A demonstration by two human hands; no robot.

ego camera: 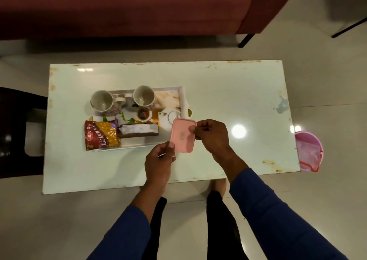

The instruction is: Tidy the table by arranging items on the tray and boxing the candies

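Gripping one pink box point(182, 135), both hands point(159, 160) point(211, 135); tray point(183, 96) bears two mugs point(103, 100), two packets point(102, 134).

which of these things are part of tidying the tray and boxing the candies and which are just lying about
Job: pink box, held by left hand and right hand; tray; two mugs; teapot; snack packet.

Lying about: pink bin; sofa.

The tray point(183, 100) is crowded: two mugs point(103, 102) are set along its far side, a snack packet point(101, 135) and a dark wrapped pack point(139, 130) along its near side, a small white teapot point(168, 118) at its right end. Right of the tray, bare table point(238, 92) is seen to the far edge. The near-right approach is taken up by a pink box point(183, 135) held in both hands.
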